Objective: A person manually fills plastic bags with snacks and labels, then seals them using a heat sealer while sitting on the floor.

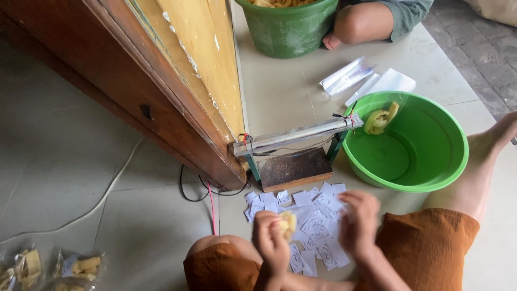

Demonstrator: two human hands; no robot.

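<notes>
left hand (271, 242) is curled around a yellowish snack piece (287, 223), gripping it up near the fingertips, a bit blurry but you can see the yellow poking out. right hand (358, 222) is just beside it with fingers bent down over the pile of small printed paper slips (315, 226); can't tell if it's actually pinching one or just hovering, too blurred. both hands sit above the slips, which are scattered on the tiled floor (280, 97) between the person's knees in orange shorts (425, 245).

just past the slips there's a wooden-based sealer with a long metal bar (297, 134), red and black wires trailing off it toward the wooden door (161, 81). to the right of it a bright green basin (409, 143) with one curled yellow chip (379, 119) against its inner wall. further back some clear plastic bags (366, 80) lie flat, and a darker green bucket (288, 29) holds more chips next to another person's knee (358, 22). filled snack bags (51, 269) sit at bottom left.
</notes>
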